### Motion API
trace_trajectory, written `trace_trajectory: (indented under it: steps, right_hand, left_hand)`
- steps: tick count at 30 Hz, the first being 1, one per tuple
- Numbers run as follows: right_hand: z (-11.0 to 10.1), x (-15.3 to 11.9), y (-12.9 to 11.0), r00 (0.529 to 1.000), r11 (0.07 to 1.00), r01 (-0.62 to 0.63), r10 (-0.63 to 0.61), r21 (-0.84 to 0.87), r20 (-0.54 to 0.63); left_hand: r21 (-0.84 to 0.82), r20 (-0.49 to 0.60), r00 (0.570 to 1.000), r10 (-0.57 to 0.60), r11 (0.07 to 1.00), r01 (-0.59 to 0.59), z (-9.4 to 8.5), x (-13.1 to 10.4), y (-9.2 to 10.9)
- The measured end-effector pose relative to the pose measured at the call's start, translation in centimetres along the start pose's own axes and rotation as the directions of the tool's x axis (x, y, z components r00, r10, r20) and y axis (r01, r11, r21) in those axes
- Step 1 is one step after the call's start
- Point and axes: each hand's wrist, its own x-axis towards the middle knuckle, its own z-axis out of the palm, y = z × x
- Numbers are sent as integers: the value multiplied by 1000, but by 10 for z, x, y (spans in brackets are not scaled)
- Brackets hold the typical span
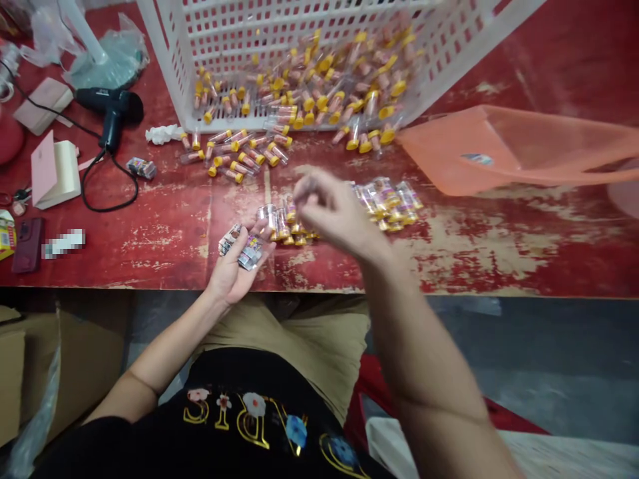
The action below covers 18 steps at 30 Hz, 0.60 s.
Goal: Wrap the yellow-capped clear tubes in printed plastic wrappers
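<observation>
Nearest the body, by the front edge of the worn red tabletop [164, 256], the left hand [233, 269] is palm up, its thumb clamped over a small stack of glossy printed film sleeves [251, 254]. Just beyond its fingertips lies a row of clear, yellow-capped tubes in printed film [282, 226]; the right hand [322, 199] hangs over this row, fingers curled but blurred, so whether they pinch anything I cannot tell. Farther off, loose clear tubes with yellow caps and pink contents [248, 158] lie before a white perforated plastic crate [172, 80] that holds many more. The step in hand looks like sleeving tubes one by one; the next move probably calls for parting one sleeve from the stack and fitting it squarely over a bare tube.
</observation>
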Motion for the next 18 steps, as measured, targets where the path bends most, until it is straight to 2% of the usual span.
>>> trace_trajectory:
  steps: [2, 5, 8, 12, 18]
  right_hand:
    - [20, -43, -5, 998, 978, -46, 54, 205, -31]
    - [40, -78, -1, 971, 942, -47, 121, 332, -206]
    - [38, -90, 4, 918, 939, -36, 166, 341, -360]
    - [24, -104, 3, 891, 944, -21, 167, 328, -422]
    - [20, -116, 5, 862, 984, -48, 127, 171, -491]
  left_hand:
    - [5, 12, 1000, -18, 1000, 18, 6, -1, -7]
    - [63, 15, 1000, -9, 998, 8, 13, -4, -21]
    - [145, -16, 997, 74, 987, -71, 13, -7, -32]
    - [267, 16, 990, 141, 953, -140, 13, -13, -42]
    - [312, -3, 984, 178, 935, -168, 21, -19, -57]
